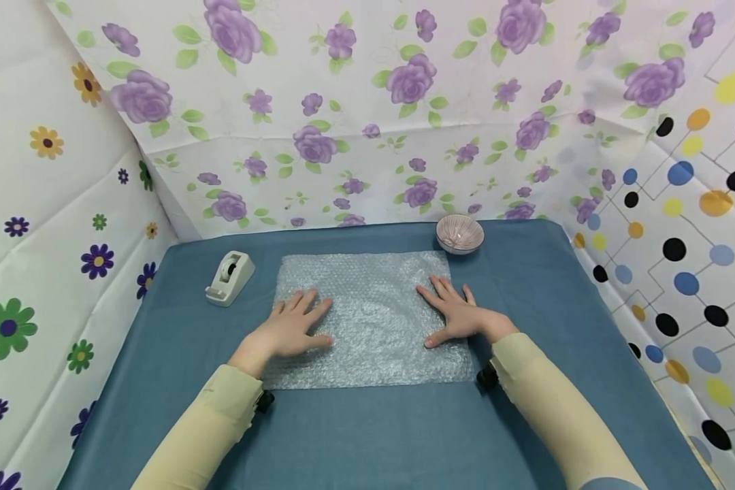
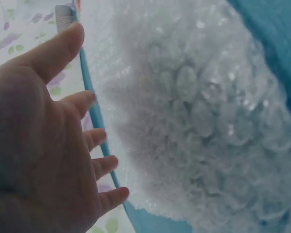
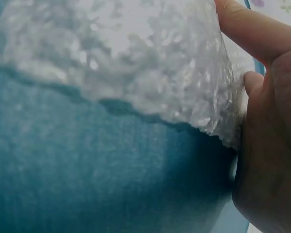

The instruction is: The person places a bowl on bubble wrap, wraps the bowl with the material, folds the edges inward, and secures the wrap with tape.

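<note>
A sheet of clear bubble wrap (image 1: 373, 327) lies spread flat on the blue cloth, its bubbles large in the left wrist view. Over its left part is my left hand (image 1: 292, 328), palm down with fingers spread; the left wrist view shows the palm (image 2: 43, 145) and straight fingers beside the sheet. My right hand (image 1: 456, 314) is spread over the right edge of the sheet, thumb toward the middle. In the right wrist view the right hand (image 3: 276, 111) borders the sheet's edge (image 3: 184, 121). Neither hand grips anything.
A white tape dispenser (image 1: 230, 278) stands on the blue cloth (image 1: 367, 435) left of the sheet. A small striped bowl (image 1: 460, 235) sits behind the sheet's back right corner. Flowered and dotted sheets (image 1: 367, 136) hang around the table at the back and sides.
</note>
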`<action>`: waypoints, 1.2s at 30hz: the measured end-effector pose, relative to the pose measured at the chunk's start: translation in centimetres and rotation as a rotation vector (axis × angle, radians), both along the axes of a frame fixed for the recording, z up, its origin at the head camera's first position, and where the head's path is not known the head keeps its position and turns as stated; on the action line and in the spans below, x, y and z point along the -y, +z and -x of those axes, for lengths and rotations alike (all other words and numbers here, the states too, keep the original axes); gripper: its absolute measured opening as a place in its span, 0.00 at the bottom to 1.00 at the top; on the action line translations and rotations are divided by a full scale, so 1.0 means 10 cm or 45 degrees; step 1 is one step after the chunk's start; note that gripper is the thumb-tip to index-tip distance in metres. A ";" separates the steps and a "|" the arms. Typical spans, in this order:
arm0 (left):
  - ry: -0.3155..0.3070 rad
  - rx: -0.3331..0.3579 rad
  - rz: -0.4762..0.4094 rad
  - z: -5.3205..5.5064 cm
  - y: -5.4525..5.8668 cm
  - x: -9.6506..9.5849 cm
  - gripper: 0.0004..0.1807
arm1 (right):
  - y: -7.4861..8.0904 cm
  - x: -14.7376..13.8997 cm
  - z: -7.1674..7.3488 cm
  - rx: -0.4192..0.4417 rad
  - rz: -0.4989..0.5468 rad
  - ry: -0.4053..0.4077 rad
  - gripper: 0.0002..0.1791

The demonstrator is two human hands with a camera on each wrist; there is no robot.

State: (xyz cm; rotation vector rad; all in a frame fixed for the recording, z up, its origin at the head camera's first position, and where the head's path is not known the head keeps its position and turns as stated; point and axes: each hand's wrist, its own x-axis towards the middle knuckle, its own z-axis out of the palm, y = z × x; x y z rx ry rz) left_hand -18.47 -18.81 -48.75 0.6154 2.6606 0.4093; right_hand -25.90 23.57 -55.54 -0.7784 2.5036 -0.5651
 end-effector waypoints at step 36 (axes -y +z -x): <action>0.053 0.257 0.141 0.52 -0.45 -0.01 0.89 | 0.08 -0.23 0.10 0.016 0.060 0.061 0.71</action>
